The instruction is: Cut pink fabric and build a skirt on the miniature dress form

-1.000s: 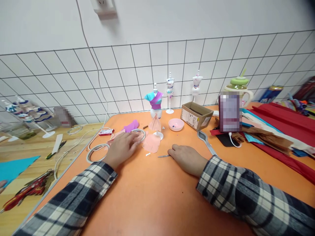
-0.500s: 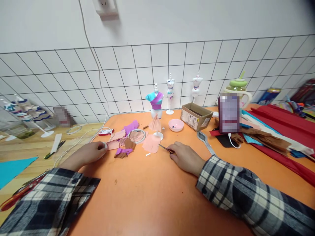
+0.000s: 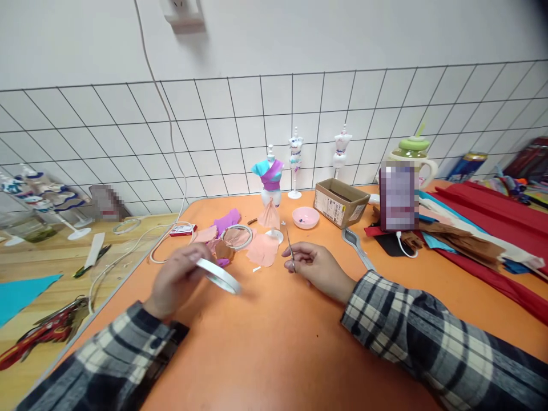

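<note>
My left hand [image 3: 182, 277], slightly blurred, grips a roll of white tape [image 3: 219, 276] by one side, lifted above the orange table. My right hand [image 3: 314, 265] has its fingers closed on a slim pointed metal tool [image 3: 290, 248], tip pointing away from me; I cannot tell its exact kind. Between and beyond the hands stands a small dress form [image 3: 272, 174] with turquoise and purple paper across its chest and pink paper gathered below. A pale pink paper piece [image 3: 262, 250] lies at its base. Another tape roll [image 3: 238, 236] rests on paper scraps to the left.
Purple paper [image 3: 226, 221] lies behind the scraps. A pink bowl [image 3: 305, 217] and a cardboard box [image 3: 341, 202] stand behind my right hand. Further right are a propped phone [image 3: 399, 198], a lidded jug [image 3: 413, 149] and stacked coloured paper [image 3: 483, 228]. Red-handled pliers [image 3: 43, 331] lie left.
My left hand has lifted the white tape roll from beside the scraps and moved it right and toward me. In my right hand the pointed tool has swung from pointing left to pointing away.
</note>
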The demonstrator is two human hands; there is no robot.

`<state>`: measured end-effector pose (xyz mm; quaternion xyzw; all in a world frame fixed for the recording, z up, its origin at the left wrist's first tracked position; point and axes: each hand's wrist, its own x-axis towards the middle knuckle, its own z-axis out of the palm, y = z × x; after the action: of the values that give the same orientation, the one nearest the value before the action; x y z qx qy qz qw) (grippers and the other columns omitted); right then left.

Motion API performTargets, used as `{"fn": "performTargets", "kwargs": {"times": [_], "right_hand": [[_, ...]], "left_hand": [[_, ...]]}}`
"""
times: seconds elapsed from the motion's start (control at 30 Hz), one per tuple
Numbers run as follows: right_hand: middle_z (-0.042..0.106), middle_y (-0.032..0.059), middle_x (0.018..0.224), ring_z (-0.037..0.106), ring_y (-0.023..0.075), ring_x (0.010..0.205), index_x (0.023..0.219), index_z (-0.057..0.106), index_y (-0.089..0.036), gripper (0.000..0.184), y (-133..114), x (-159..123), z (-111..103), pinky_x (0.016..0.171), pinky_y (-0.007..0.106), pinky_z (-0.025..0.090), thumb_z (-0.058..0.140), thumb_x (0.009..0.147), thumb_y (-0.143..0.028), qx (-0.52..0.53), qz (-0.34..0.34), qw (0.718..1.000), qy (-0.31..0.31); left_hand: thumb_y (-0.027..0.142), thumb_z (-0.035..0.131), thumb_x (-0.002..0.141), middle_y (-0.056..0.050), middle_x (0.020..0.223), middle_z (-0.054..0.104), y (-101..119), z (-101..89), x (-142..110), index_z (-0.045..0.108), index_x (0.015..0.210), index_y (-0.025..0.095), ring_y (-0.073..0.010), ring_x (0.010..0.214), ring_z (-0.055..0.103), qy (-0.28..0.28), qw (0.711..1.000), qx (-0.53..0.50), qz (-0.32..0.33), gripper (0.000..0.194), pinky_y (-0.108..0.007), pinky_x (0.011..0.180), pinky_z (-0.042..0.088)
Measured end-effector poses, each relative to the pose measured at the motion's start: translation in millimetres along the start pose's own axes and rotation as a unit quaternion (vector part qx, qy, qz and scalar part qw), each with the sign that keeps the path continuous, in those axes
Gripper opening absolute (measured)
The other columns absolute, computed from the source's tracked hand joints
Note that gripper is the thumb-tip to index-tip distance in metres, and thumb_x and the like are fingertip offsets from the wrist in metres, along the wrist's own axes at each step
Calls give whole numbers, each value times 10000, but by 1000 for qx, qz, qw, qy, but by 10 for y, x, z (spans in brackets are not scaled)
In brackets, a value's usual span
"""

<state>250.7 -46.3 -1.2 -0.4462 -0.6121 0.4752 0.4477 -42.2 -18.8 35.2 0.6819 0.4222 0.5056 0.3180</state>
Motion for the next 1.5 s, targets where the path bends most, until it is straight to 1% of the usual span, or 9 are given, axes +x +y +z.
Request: {"fn": "performTargets", "kwargs": {"times": [0.1, 0.2, 0.3, 0.43, 0.57, 0.63, 1.0, 1.17, 1.5], "right_hand": [[684, 30, 871, 559, 94, 616, 857, 587, -178, 270, -96, -56, 57, 459, 180, 386, 732, 718, -358, 81, 62, 992, -74], [686, 24, 859, 536, 82, 575, 828, 541, -184, 300, -102, -94, 103, 402, 154, 351, 760, 682, -328, 106, 92, 979, -150], [655, 3, 783, 564, 105, 616, 798, 509, -195, 291, -33, -93, 159, 425, 166, 405, 755, 670, -286, 110, 75, 982, -136], [643, 1, 788, 569, 100, 649, 745, 503, -190, 235, 46, -47, 198, 553, 215, 465, 720, 692, -262, 133, 12, 990, -41], [654, 3, 816, 595, 119, 730, 737, 518, -194, 171, 83, -19, 179, 662, 252, 479, 681, 726, -246, 92, -45, 995, 13], [664, 8, 834, 615, 131, 761, 747, 531, -198, 130, 99, -21, 175, 695, 269, 494, 656, 741, -232, 63, -57, 996, -5], [727, 82, 1024, 655, 200, 1012, 796, 514, -204, 165, 3, -81, 225, 880, 369, 492, 668, 786, -262, 2, -69, 997, 28], [713, 25, 852, 659, 170, 835, 783, 553, -203, 143, 0, -113, 283, 821, 337, 498, 685, 765, -257, -36, -86, 993, 72], [680, -13, 781, 626, 135, 748, 758, 566, -197, 112, 7, -111, 282, 753, 286, 485, 675, 738, -208, -50, -59, 995, 57]], "left_hand": [[458, 600, 781, -14, 529, 501, 12, 437, -163, 625, 646, 195, -139, 475, 397, -149, 979, -106, -89, 297, -295, 484, 344], [449, 593, 812, 2, 545, 479, -30, 643, -209, 614, 675, 189, -130, 494, 384, -150, 974, -142, -99, 294, -280, 504, 333], [455, 576, 853, -14, 664, 522, -84, 681, -193, 621, 783, 196, -163, 623, 469, -89, 989, -105, -56, 272, -290, 596, 397], [478, 556, 888, -23, 822, 549, -123, 735, -200, 561, 802, 233, -197, 836, 514, 101, 988, -112, 37, 260, -318, 794, 433], [539, 453, 929, -64, 750, 616, -108, 891, -220, 641, 759, 187, -203, 735, 556, -79, 970, -202, -109, 433, -337, 685, 456], [548, 538, 886, -94, 910, 685, -65, 957, -220, 687, 906, 176, -233, 858, 613, -74, 953, -260, -137, 401, -351, 731, 486], [440, 658, 845, -89, 1010, 738, -24, 877, -271, 702, 957, 176, -227, 901, 674, -26, 963, -221, -150, 290, -342, 810, 516], [423, 690, 815, -69, 934, 743, 56, 894, -303, 702, 893, 177, -211, 826, 670, -46, 983, -132, -117, 258, -325, 799, 514], [397, 707, 817, -91, 1030, 720, 114, 972, -359, 639, 978, 183, -226, 926, 677, -59, 969, -212, -115, 277, -371, 907, 510]]}}
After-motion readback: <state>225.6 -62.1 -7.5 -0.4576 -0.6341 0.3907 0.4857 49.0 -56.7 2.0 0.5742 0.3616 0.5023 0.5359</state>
